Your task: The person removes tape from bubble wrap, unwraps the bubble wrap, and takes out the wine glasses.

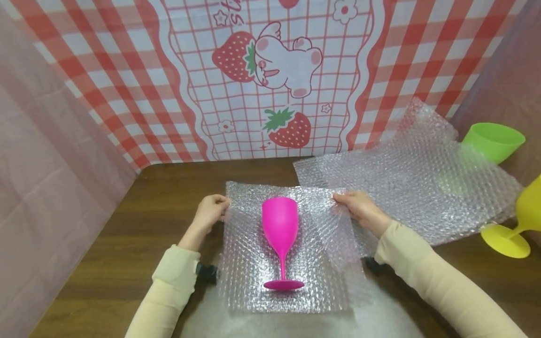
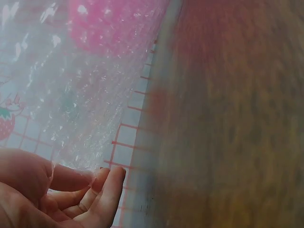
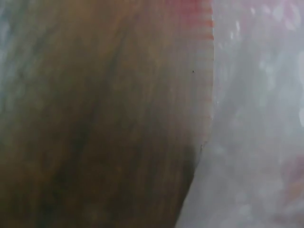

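Observation:
A bright pink plastic goblet [image 1: 281, 223] lies on a sheet of bubble wrap [image 1: 245, 272], its rim toward the back and its foot toward the front. With thumb and fingers my left hand [image 1: 211, 212] pinches the wrap's left edge near the far corner. My right hand [image 1: 362, 209] pinches the sheet at its far right. In the left wrist view the left hand [image 2: 71, 190] grips the wrap [image 2: 90, 118], and blurred pink shows through it. The right wrist view is blurred; wrap [image 3: 256, 118] fills its right side and no hand is seen there.
More bubble wrap [image 1: 372, 183] spreads over the back right of the wooden table [image 1: 114, 239]. A green cup [image 1: 486, 145] stands partly behind it. At the right edge lies a yellow goblet [image 1: 505, 241], cut off by the frame. A strawberry-print cloth [image 1: 249, 122] hangs behind.

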{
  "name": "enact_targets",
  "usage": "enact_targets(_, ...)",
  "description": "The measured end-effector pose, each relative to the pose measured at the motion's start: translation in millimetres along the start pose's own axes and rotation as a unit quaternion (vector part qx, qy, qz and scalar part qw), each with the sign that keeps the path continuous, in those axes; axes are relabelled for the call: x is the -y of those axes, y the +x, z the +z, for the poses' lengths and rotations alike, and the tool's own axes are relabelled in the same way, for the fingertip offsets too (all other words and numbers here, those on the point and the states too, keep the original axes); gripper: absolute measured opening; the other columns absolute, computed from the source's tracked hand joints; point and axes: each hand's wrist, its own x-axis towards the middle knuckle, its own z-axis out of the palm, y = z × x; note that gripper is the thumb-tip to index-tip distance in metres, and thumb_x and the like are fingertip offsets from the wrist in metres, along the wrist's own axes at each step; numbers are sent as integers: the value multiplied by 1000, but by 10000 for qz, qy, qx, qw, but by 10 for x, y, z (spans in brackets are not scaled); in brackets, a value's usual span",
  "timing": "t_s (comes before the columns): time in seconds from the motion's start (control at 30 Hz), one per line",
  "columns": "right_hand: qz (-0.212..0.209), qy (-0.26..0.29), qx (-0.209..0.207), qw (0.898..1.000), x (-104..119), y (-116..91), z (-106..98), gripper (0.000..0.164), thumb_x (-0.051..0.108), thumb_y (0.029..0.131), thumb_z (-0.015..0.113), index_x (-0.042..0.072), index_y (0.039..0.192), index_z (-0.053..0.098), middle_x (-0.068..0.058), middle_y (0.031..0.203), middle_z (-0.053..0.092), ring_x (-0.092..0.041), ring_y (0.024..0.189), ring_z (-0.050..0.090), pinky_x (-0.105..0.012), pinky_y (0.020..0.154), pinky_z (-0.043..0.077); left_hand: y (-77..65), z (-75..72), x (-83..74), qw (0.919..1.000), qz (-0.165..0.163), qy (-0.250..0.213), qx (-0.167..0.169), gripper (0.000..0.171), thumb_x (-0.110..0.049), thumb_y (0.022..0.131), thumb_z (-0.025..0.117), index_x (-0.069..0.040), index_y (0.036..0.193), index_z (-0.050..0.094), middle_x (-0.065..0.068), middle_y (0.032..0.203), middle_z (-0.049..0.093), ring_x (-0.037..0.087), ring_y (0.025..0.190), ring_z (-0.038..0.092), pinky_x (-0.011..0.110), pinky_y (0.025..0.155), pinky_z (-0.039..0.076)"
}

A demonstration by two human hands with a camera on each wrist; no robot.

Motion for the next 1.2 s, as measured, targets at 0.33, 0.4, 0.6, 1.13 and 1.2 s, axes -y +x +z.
enact_targets(0.33, -27, 255, 17, 9997, 42, 13, 10, 19, 8, 93, 42, -8, 101, 49, 8, 67, 58, -1, 60, 60, -16, 64, 52, 39, -8, -8, 10000, -51, 64, 10, 31, -2, 89, 49, 14, 115, 52, 23, 94, 63, 6, 54, 59, 21, 55, 53)
enact_targets(0.4, -20, 300, 38, 9995, 54, 14, 7, 18, 7, 94, 41, -7, 100, 48, 8, 67, 57, -1, 60, 60, -16, 64, 53, 48, -12, -9, 10000, -57, 27, 40, 32, -2, 89, 49, 14, 116, 51, 26, 99, 62, 6, 55, 59, 20, 56, 53)
enact_targets(0.6, -5, 348, 82, 9994, 55, 7, 14, 16, 7, 94, 42, -7, 101, 46, 6, 70, 55, -1, 60, 60, -17, 66, 53, 41, -17, 3, 9999, -123, -44, 63, 34, 0, 87, 48, 13, 118, 50, 26, 98, 62, 6, 55, 59, 21, 56, 54)
enact_targets(1.13, -189, -154, 161, 9996, 117, -70, -16, 48, 17, 95, 42, -17, 127, 31, 6, 81, 59, -1, 72, 61, -17, 74, 51, 9, -14, -36, 9991, 26, -318, 288, 32, -4, 90, 47, 12, 118, 49, 10, 78, 60, 7, 54, 56, 18, 52, 50)
enact_targets(1.2, -150, -297, 152, 9993, 124, -82, -16, 49, 19, 95, 43, -16, 128, 32, 6, 84, 58, -1, 74, 60, -17, 75, 51, -6, -10, -44, 9990, 46, -332, 302, 32, -2, 89, 46, 12, 117, 49, 9, 78, 60, 7, 54, 57, 18, 52, 50)
